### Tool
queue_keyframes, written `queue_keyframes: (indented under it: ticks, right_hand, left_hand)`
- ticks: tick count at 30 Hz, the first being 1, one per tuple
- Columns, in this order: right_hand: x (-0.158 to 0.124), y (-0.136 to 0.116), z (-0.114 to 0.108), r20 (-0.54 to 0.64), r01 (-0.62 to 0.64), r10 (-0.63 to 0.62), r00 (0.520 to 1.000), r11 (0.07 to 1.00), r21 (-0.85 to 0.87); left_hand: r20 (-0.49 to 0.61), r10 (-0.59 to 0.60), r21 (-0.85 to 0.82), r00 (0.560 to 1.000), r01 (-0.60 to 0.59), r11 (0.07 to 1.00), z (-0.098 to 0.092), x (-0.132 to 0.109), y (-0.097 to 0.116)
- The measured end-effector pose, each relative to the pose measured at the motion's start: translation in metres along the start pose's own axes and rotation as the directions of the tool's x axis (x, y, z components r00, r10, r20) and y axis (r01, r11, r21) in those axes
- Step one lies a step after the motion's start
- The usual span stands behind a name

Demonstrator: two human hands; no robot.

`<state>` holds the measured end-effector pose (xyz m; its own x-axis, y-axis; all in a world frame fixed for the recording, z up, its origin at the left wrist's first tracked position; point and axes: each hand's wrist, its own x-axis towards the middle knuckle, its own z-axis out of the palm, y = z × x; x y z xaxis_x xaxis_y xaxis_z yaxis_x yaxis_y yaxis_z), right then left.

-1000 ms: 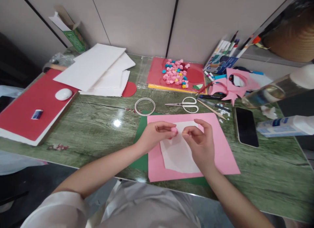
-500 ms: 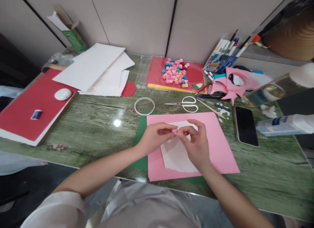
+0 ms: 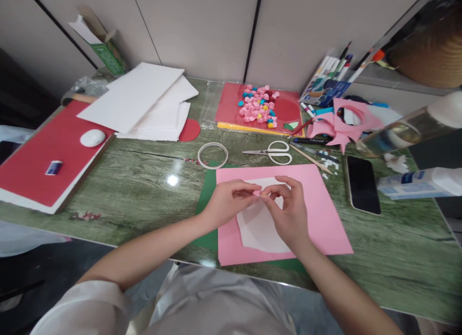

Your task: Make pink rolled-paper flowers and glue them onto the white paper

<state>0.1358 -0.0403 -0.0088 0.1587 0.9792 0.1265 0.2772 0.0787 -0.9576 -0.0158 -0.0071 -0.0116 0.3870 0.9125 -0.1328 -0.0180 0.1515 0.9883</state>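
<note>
Between the fingertips of my left hand [image 3: 231, 200] and my right hand [image 3: 288, 207] is a small pink paper piece [image 3: 257, 193], pinched from both sides. It looks folded or curled; its exact shape is partly covered by the fingers. Both hands hover over a white sheet [image 3: 262, 231] with an uneven edge. That sheet lies on pink paper [image 3: 325, 219], which rests on green paper [image 3: 206, 195]. Beyond the hands, a heap of small pink, blue and yellow pieces [image 3: 258, 106] lies on a red sheet in a clear sleeve [image 3: 227, 106].
White-handled scissors [image 3: 277, 152] and a tape roll [image 3: 212, 155] lie beyond the pink paper. To the right are a phone [image 3: 363, 185], a white bottle [image 3: 415, 183], a clear bottle [image 3: 397, 133] and pink offcuts [image 3: 339, 121]. White sheets [image 3: 137, 96] and a mouse [image 3: 93, 138] sit left.
The fingers have shifted very slightly around the pink piece, which appears turned a little. Everything else on the table stays where it was.
</note>
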Motion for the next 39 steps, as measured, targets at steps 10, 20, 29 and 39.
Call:
queue_keyframes:
  ticks: [10, 20, 29, 39]
  right_hand:
    - [-0.001, 0.0, -0.001, 0.002, 0.033, -0.033, 0.999, 0.998, -0.054]
    - [-0.007, -0.001, -0.002, -0.08, 0.115, -0.156, 0.985, 0.919, -0.378]
    - [-0.009, -0.001, -0.009, -0.021, 0.199, -0.212, 0.977, 0.943, -0.268]
    - [-0.007, -0.001, -0.011, 0.103, 0.474, -0.472, 0.876, 0.8, -0.368]
  left_hand:
    - [-0.013, 0.032, 0.146, 0.999, -0.03, 0.989, 0.001, 0.0, 0.006]
    - [-0.016, 0.032, 0.141, 0.999, -0.03, 0.99, 0.0, 0.001, 0.007]
    - [-0.015, 0.002, 0.047, 1.0, -0.001, 0.999, -0.001, 0.002, 0.003]
    - [0.032, -0.117, -0.168, 0.993, 0.12, 0.978, -0.003, 0.003, 0.008]
